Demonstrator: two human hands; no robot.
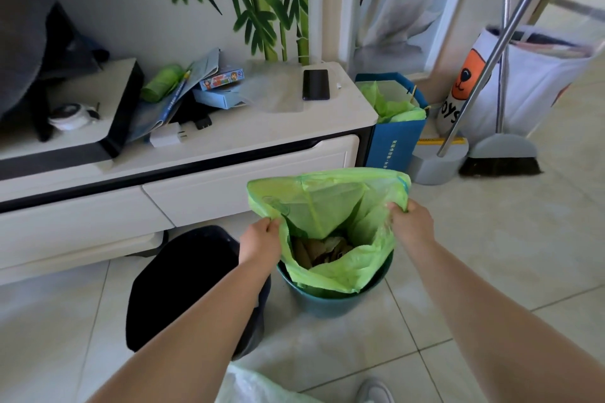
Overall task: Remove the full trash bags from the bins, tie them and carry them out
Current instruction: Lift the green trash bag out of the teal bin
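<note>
A green trash bag (327, 203) stands in a small teal bin (330, 303) on the tiled floor, its mouth pulled up and wide. Brown paper and other waste (322, 250) lie inside. My left hand (260, 240) grips the bag's left rim. My right hand (409, 217) grips the right rim. A taller black bin (183, 285) stands just left of the teal one, partly behind my left forearm.
A white low cabinet (229, 154) with a phone, boxes and chargers runs behind the bins. To its right stand a blue paper bag (397, 144) holding green liners, a dustpan and broom (501, 157), and a white toy bag. A pale plastic bag (255, 386) lies at my feet.
</note>
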